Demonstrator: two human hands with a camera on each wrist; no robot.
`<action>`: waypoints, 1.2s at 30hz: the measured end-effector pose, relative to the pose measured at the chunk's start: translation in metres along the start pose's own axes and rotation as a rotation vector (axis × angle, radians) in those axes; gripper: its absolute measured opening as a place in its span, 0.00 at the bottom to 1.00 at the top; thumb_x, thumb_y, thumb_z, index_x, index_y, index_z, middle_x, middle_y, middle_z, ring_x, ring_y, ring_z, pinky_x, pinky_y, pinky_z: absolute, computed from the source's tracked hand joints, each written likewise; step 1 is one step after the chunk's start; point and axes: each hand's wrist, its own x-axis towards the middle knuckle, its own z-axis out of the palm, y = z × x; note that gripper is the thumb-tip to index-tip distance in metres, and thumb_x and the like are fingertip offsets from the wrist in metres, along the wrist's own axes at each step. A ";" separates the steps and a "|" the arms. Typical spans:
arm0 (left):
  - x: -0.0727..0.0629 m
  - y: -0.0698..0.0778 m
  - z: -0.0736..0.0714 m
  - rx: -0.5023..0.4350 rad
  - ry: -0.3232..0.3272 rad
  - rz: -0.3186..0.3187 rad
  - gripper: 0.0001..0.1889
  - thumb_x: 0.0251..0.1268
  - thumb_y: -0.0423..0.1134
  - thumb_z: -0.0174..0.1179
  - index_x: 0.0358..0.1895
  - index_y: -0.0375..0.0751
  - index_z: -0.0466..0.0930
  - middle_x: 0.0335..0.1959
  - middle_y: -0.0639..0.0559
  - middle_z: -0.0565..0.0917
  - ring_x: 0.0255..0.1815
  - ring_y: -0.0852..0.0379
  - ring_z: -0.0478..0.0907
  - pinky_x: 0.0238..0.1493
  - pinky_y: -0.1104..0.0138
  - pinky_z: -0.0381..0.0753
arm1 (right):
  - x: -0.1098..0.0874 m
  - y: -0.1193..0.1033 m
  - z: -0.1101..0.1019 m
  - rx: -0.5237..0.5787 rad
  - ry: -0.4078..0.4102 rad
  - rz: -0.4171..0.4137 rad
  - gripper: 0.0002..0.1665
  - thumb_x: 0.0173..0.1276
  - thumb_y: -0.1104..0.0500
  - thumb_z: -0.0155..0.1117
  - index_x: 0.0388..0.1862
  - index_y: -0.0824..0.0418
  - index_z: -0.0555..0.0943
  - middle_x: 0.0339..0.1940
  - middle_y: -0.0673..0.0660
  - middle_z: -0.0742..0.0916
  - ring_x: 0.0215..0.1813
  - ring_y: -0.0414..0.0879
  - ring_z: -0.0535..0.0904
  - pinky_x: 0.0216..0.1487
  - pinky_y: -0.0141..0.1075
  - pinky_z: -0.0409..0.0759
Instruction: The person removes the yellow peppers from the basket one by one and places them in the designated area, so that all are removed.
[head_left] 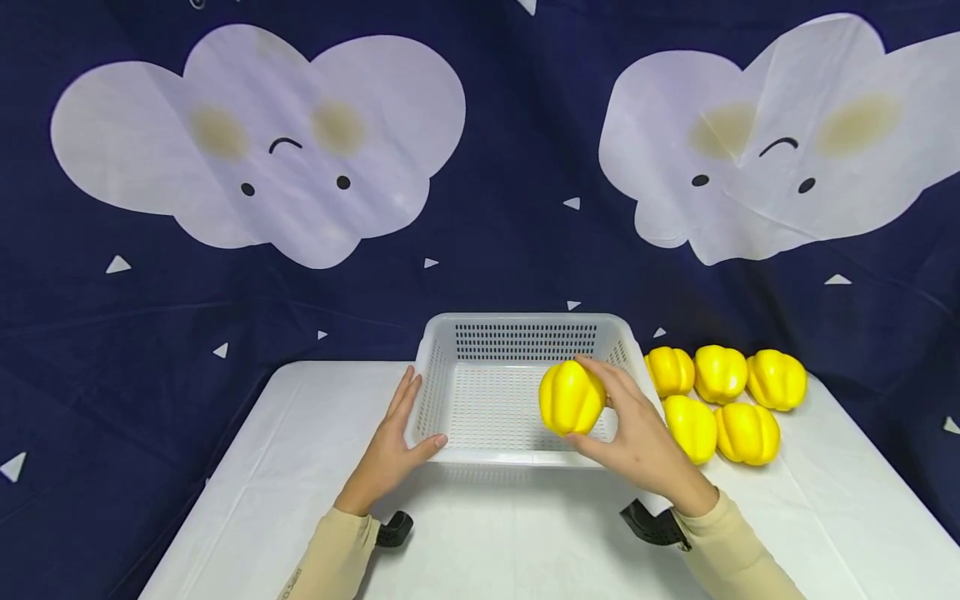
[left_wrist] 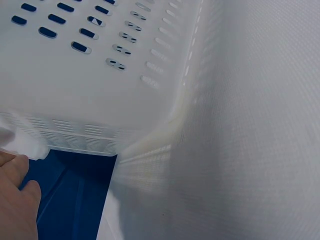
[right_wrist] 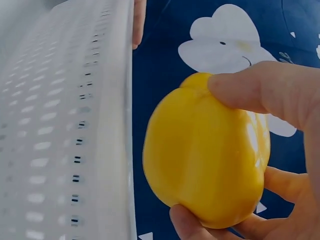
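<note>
A yellow bell pepper [head_left: 572, 398] is gripped between the thumb and fingers of my right hand [head_left: 645, 442]. It appears over the right part of a white perforated plastic basket [head_left: 517, 457] in the head view. In the right wrist view the pepper [right_wrist: 205, 155] shows up close, thumb at one end and fingertips at the other, beside the basket wall [right_wrist: 55, 125]. My left hand [head_left: 386, 458] rests against the basket's near left corner, fingers straight along the left side and thumb at the front rim. Its fingers [left_wrist: 15, 170] show at the left edge of the left wrist view.
To the right of the basket, several yellow bell peppers [head_left: 747, 433] stand in two rows on the white-covered table [head_left: 495, 542]. A dark blue curtain [head_left: 525, 233] with white clouds hangs behind the table. Black wrist mounts [head_left: 394, 529] stick out beneath both sleeves.
</note>
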 end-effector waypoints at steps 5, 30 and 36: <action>0.001 -0.001 0.000 0.019 -0.001 0.000 0.50 0.62 0.46 0.69 0.81 0.38 0.47 0.84 0.51 0.40 0.81 0.39 0.44 0.72 0.36 0.52 | -0.010 0.005 -0.005 0.009 0.009 0.021 0.58 0.51 0.58 0.81 0.79 0.50 0.61 0.73 0.53 0.70 0.67 0.47 0.71 0.58 0.46 0.79; 0.002 -0.002 0.002 0.008 -0.004 -0.002 0.50 0.61 0.43 0.70 0.81 0.38 0.47 0.84 0.48 0.40 0.81 0.39 0.42 0.72 0.36 0.51 | -0.054 0.029 -0.028 -0.076 0.121 0.126 0.61 0.46 0.64 0.82 0.79 0.49 0.62 0.72 0.52 0.71 0.63 0.45 0.70 0.54 0.23 0.71; 0.002 -0.003 0.001 0.011 -0.008 -0.017 0.50 0.62 0.46 0.69 0.81 0.40 0.47 0.84 0.54 0.39 0.81 0.42 0.42 0.73 0.36 0.50 | -0.063 0.034 -0.033 -0.063 0.167 0.132 0.63 0.44 0.67 0.81 0.79 0.47 0.62 0.71 0.54 0.72 0.63 0.35 0.67 0.54 0.16 0.66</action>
